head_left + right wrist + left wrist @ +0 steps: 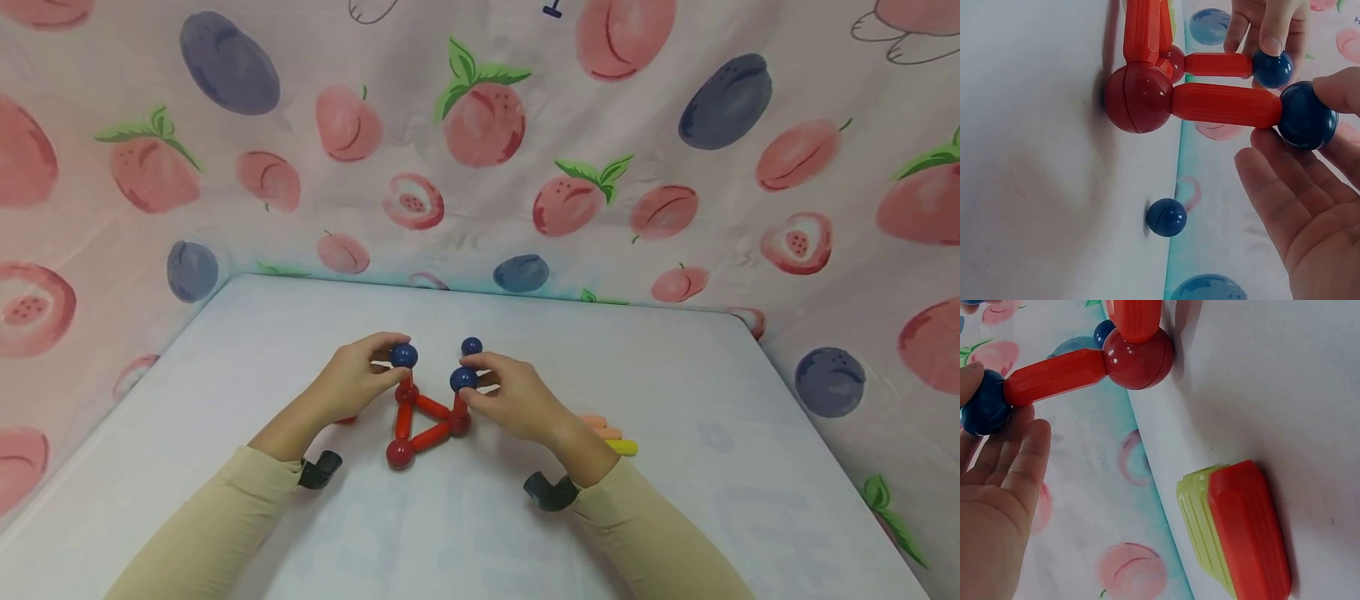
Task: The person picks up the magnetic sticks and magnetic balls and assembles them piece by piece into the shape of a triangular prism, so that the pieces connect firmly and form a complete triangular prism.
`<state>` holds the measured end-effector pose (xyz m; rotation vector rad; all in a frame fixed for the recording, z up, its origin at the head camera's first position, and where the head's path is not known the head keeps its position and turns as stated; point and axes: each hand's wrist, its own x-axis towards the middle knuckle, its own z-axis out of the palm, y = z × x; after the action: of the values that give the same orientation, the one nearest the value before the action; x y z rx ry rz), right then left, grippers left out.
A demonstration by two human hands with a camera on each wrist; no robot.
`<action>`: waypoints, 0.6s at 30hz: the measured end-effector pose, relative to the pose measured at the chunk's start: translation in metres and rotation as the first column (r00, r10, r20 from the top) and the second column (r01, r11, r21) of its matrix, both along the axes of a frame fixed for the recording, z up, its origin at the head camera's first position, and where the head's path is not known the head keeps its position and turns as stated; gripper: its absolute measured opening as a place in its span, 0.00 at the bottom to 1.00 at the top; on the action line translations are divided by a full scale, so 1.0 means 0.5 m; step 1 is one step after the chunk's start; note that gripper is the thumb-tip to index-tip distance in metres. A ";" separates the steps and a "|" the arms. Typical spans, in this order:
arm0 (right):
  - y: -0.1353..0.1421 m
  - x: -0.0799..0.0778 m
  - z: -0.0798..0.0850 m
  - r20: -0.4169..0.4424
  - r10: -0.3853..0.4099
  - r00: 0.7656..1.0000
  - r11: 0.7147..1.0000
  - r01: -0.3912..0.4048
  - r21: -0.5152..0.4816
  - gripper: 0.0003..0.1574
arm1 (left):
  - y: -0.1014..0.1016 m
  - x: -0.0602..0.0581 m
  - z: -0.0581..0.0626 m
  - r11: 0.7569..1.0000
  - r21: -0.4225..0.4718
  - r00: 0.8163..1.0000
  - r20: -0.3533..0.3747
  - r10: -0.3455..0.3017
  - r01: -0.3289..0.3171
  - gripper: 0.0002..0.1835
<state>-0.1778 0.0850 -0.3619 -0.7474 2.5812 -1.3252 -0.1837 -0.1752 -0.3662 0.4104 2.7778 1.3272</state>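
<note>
On the table lies a triangle of red rods [431,437] joined at its corners by red balls [401,453]. From two of the corners a red rod [1225,104] stands upright, each topped by a blue ball. My left hand [358,375] holds the left blue ball [403,356] between thumb and fingers. The right blue ball [463,380] is pinched by my right hand [521,398]. In the left wrist view, the fingers curve around the blue ball [986,403] at the end of its red rod [1057,376]. The front corner ball carries no upright rod.
A loose blue ball [472,346] sits behind the right hand. Yellow [621,447] and orange rods [594,422] lie beside the right wrist, partly hidden by it. Near the left hand lie a red rod [1250,531] and a yellow-green rod [1200,519]. A fruit-print cloth [480,167] hangs behind the table.
</note>
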 end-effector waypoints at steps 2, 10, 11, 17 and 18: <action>0.000 0.001 0.001 -0.002 0.002 1.000 1.000 -0.002 0.002 0.26 | -0.001 -0.001 -0.001 1.000 0.004 1.000 0.005 -0.001 0.001 0.27; -0.003 0.006 0.003 0.004 0.028 1.000 0.999 -0.028 0.018 0.27 | -0.002 -0.001 0.001 1.000 0.014 1.000 0.012 -0.003 0.002 0.28; -0.004 0.007 0.003 0.002 0.034 0.999 0.999 -0.034 0.018 0.27 | -0.002 -0.001 0.001 1.000 0.016 1.000 0.017 0.001 -0.001 0.28; -0.006 0.011 0.002 -0.011 0.045 0.999 0.999 -0.045 0.021 0.27 | -0.002 0.000 0.000 1.000 0.011 1.000 0.014 0.005 -0.005 0.28; -0.006 0.012 0.002 -0.013 0.045 0.999 0.999 -0.045 0.019 0.27 | -0.002 0.000 -0.001 1.000 0.011 1.000 0.012 0.006 -0.006 0.28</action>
<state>-0.1716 0.0820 -0.3608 -0.8092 2.5679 -1.2852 -0.1837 -0.1761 -0.3666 0.3941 2.7658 1.3420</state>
